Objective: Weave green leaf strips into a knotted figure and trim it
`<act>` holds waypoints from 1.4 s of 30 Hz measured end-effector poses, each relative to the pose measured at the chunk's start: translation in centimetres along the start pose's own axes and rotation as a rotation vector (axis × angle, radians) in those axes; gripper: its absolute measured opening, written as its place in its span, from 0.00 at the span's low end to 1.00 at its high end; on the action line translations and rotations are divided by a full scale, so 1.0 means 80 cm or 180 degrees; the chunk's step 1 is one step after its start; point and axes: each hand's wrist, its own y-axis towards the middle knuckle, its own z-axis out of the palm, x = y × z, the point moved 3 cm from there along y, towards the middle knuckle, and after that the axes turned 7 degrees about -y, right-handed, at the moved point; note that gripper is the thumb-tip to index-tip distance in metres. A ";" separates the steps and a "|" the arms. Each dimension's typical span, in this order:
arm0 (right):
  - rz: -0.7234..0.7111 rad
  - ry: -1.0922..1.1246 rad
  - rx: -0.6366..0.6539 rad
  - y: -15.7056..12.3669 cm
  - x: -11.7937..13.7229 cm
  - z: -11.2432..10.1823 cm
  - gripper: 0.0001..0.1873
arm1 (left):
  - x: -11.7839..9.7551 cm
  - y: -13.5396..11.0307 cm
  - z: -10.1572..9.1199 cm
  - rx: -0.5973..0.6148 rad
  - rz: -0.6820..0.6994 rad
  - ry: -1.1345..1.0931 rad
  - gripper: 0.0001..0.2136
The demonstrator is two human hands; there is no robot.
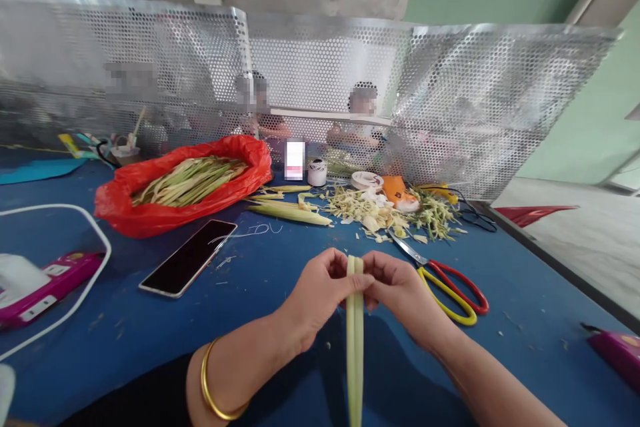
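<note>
A long pale green strip of corn husk (355,347) hangs down between my hands, its top end just above my fingers. My left hand (327,287) is closed on it, the thumb laid across the strip's front. From the other side, my right hand (393,280) pinches the same strip near its top. The fingertips behind the strip are partly hidden. Just right of my right hand, scissors (450,287) with one red and one yellow handle lie on the blue table (280,267). Beyond my hands are more husk strips (290,212) and a heap of husk scraps (370,210).
A red plastic bag (245,193) full of husks stands at the left, with a phone (190,257) before it. Purple power strips (55,287) lie left and right. Behind the scraps are a tape roll (367,180) and a perforated metal screen (325,60), with people beyond.
</note>
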 end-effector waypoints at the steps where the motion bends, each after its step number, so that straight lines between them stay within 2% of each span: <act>1: -0.0022 0.0044 -0.0037 0.000 -0.001 -0.002 0.12 | 0.002 0.001 -0.001 0.0002 -0.0062 -0.0100 0.15; 4: -0.0066 0.0300 -0.0073 0.002 -0.002 -0.008 0.14 | 0.005 0.006 -0.004 -0.0057 -0.0122 -0.0316 0.12; 7: -0.0049 0.0323 -0.0095 0.005 -0.005 -0.008 0.16 | 0.005 0.008 -0.006 -0.0209 0.0053 -0.0214 0.09; 11: -0.0131 -0.0172 -0.0193 0.005 -0.012 -0.001 0.17 | 0.006 0.005 -0.005 -0.0371 0.0324 0.0086 0.06; 13: -0.0152 -0.0568 -0.0258 0.003 -0.014 0.002 0.18 | 0.007 0.004 -0.003 -0.0350 0.0294 0.0087 0.05; 16: -0.0204 -0.0933 -0.0198 0.001 -0.012 0.002 0.15 | 0.008 0.004 -0.003 -0.0283 0.0103 -0.0030 0.05; 21: -0.0373 -0.0857 -0.0038 0.000 -0.003 -0.007 0.10 | 0.002 0.007 -0.006 -0.0327 0.0144 -0.0064 0.06; 26: -0.0516 -0.1499 -0.0409 -0.002 -0.003 -0.014 0.05 | 0.000 0.010 -0.007 -0.0363 0.0111 -0.0099 0.07; 29: -0.0777 -0.1898 -0.0601 -0.006 0.001 -0.012 0.19 | 0.001 0.011 -0.008 -0.0373 0.0133 -0.0100 0.08; 31: -0.0987 -0.2055 -0.0517 -0.009 0.004 -0.009 0.27 | 0.001 0.011 -0.009 -0.0393 0.0166 -0.0108 0.12; 32: -0.1044 -0.2080 -0.0442 -0.009 0.005 -0.007 0.27 | 0.001 0.011 -0.010 -0.0392 0.0186 -0.0089 0.14; 36: -0.0905 -0.1841 -0.0291 -0.005 0.003 -0.007 0.17 | -0.001 0.009 -0.011 -0.0285 0.0380 0.0258 0.18; 39: -0.0642 -0.1375 -0.0209 -0.001 -0.004 -0.008 0.07 | -0.003 0.008 -0.009 -0.0149 0.0636 0.0776 0.12; 42: -0.0475 -0.1216 -0.0214 0.000 -0.008 -0.009 0.07 | -0.003 0.009 -0.009 -0.0117 0.0702 0.1065 0.08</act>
